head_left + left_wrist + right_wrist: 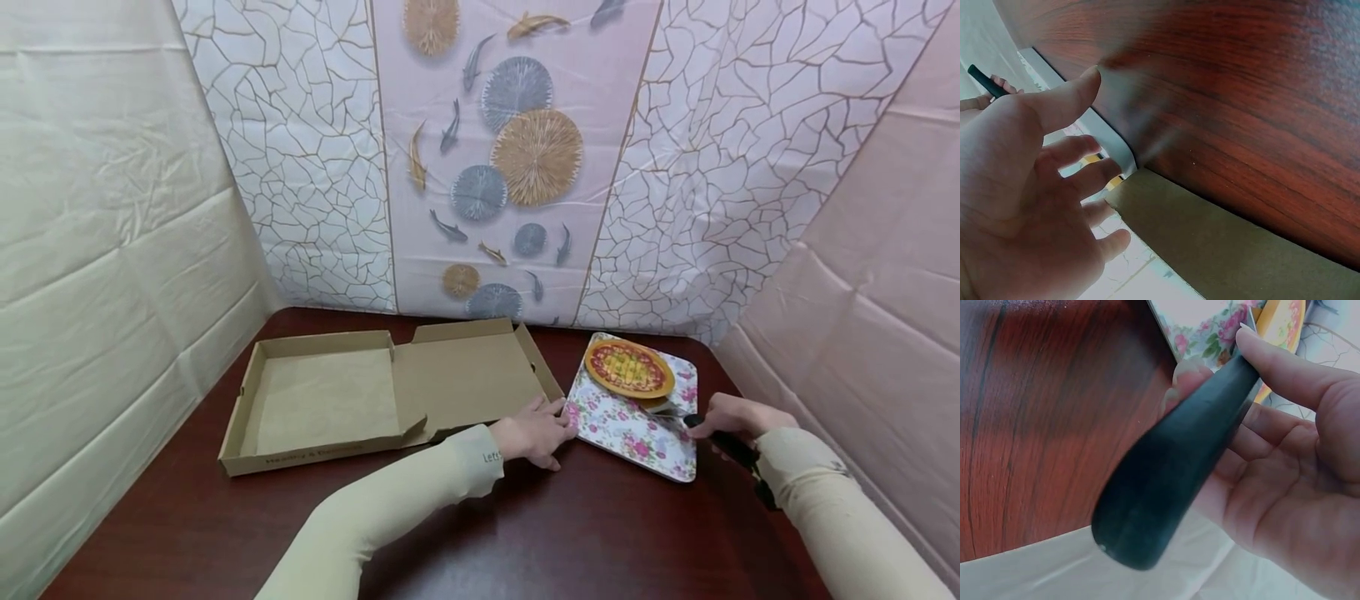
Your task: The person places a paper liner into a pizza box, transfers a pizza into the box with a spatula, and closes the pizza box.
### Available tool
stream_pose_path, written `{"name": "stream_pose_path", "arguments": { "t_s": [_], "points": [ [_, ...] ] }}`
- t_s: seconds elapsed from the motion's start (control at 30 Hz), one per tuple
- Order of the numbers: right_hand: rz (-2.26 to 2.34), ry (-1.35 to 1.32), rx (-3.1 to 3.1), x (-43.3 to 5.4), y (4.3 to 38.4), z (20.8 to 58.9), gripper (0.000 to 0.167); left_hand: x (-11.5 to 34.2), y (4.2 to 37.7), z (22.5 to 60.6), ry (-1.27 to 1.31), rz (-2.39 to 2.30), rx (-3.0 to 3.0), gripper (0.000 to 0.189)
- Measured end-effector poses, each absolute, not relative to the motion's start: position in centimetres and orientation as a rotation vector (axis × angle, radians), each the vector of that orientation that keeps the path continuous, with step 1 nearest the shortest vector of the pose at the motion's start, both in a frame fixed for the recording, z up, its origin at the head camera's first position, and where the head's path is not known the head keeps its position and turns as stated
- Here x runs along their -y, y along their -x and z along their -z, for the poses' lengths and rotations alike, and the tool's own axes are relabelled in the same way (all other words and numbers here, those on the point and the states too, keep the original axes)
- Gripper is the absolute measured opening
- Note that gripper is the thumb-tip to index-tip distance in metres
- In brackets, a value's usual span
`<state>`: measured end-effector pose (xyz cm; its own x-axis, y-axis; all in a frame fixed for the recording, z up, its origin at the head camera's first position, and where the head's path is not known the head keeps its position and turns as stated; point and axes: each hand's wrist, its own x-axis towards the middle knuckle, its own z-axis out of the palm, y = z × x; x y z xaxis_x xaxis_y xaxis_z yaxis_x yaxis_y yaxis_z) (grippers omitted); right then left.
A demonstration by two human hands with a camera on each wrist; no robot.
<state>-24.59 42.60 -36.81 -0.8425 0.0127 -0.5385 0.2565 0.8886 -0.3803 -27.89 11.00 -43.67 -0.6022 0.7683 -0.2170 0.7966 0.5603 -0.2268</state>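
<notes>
My right hand grips the black handle of a pizza server, thumb along its top. The server's metal blade reaches over the tray to the near edge of a round pizza, with part of the blade hidden beneath it. The pizza has an orange-yellow rim and red and yellow topping. It lies toward the back of a white, pink-flowered tray. My left hand has its fingers spread at the tray's left edge, holding nothing; its fingertips touch that edge.
An open cardboard pizza box lies on the dark red wooden table, left of the tray. Its lid is folded out to the right, ending close by the left hand. Fabric walls stand at the back and both sides.
</notes>
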Motion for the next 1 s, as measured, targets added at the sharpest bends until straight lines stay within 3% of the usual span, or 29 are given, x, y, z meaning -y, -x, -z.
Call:
{"name": "stream_pose_path", "arguments": {
  "t_s": [1.0],
  "points": [
    [0.66, -0.242, -2.531, -42.4, 25.9, 37.5, 0.025, -11.5, 28.0, 43.3, -1.322, 0.397, -2.705, 0.061]
  ]
}}
